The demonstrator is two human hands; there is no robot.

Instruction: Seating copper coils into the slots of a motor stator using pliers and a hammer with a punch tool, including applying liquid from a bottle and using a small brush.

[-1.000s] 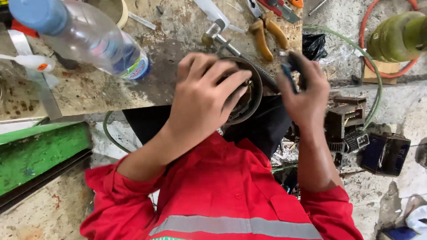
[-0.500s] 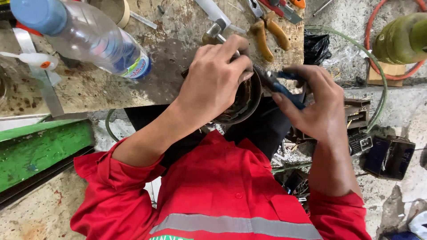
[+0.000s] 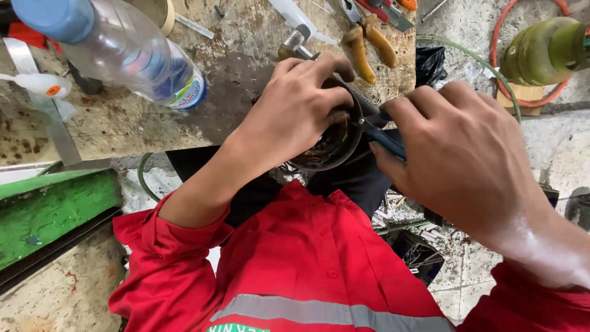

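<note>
Stator ring (image 3: 329, 147): a round, dark metal ring with coppery windings showing inside; mostly covered by the hand, it sits at the near edge of the stained workbench (image 3: 123, 123), above the person's lap.
Left hand (image 3: 301, 107): fingers curled over the ring's top and rim, clamping it from above.
Right hand (image 3: 455, 160): closed around the blue handle of a hand tool (image 3: 384, 138), whose tip meets the ring's right edge; what kind of tool it is cannot be told.
Change: half a second ago the view was farther off; both hands now fill more of it, grips unchanged.
Nearby: clear plastic bottle (image 3: 117, 52) to the left, yellow-handled pliers (image 3: 369, 40) beyond the ring.
</note>
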